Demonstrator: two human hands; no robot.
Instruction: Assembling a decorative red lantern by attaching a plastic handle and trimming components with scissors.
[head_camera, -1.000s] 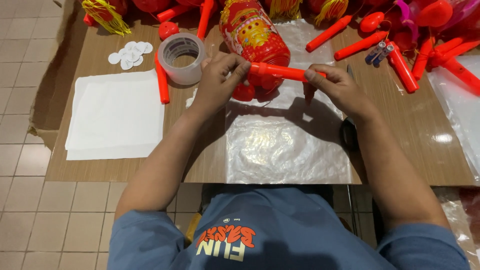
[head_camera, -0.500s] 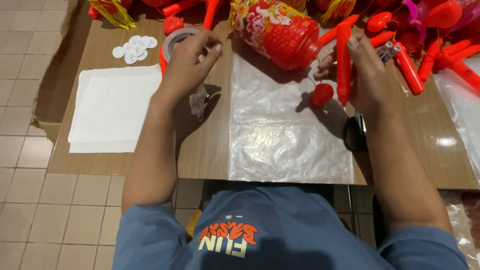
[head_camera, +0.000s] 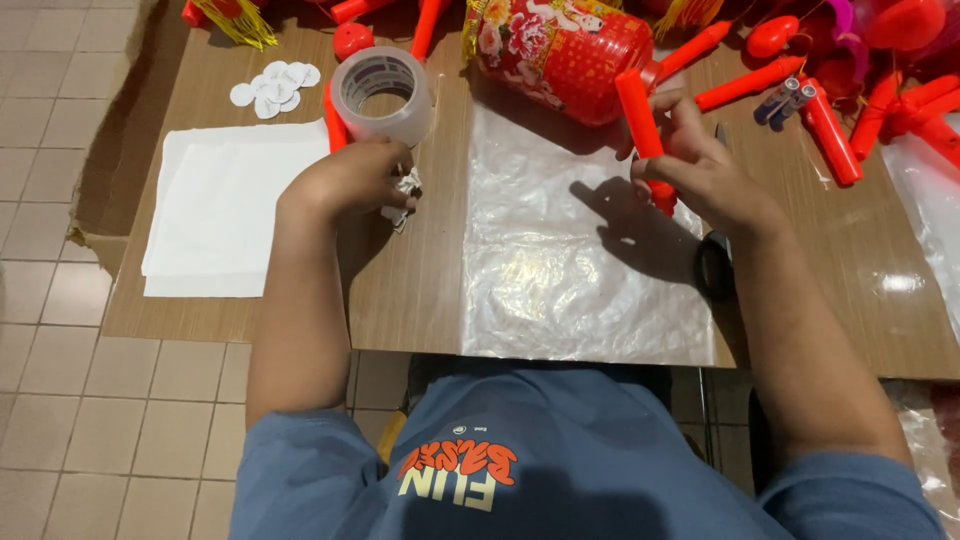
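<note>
The red plastic stick (head_camera: 640, 120) stands nearly upright in the right hand (head_camera: 700, 175), its lower end hidden in the palm, its top leaning a little left toward the lantern beyond. The fingers of that hand are curled and pressed around the stick's lower half, gripping it above the far right part of the clear plastic sheet (head_camera: 580, 260). That sheet lies flat and crinkled on the near middle of the wooden tabletop (head_camera: 420, 290), reaching the near edge.

To the left, the left hand (head_camera: 350, 180) rests knuckles up on the tabletop, its fingers closed and pinching a small crumpled silvery scrap (head_camera: 405, 195) that shows just under the fingertips. Left of it lies a stack of white sheets (head_camera: 225, 215), squared up near the tabletop's left edge.

Just beyond the left hand stands a roll of clear tape (head_camera: 382, 95), on its side face with the hollow core upward; the core looks empty. Another red stick (head_camera: 335, 125) lies against the roll's left side. Further left and back, a small heap of white round discs (head_camera: 272, 85) sits loose on the wood.

Beyond the right hand lies a red lantern body (head_camera: 560, 55) with flower print, tipped on its side; what is inside cannot be told. To the right, a scatter of loose red sticks (head_camera: 830, 135) and red caps spreads over the far right, with two small batteries (head_camera: 785, 100) among them. Yellow tassels (head_camera: 235, 20) lie at the far left corner.
</note>
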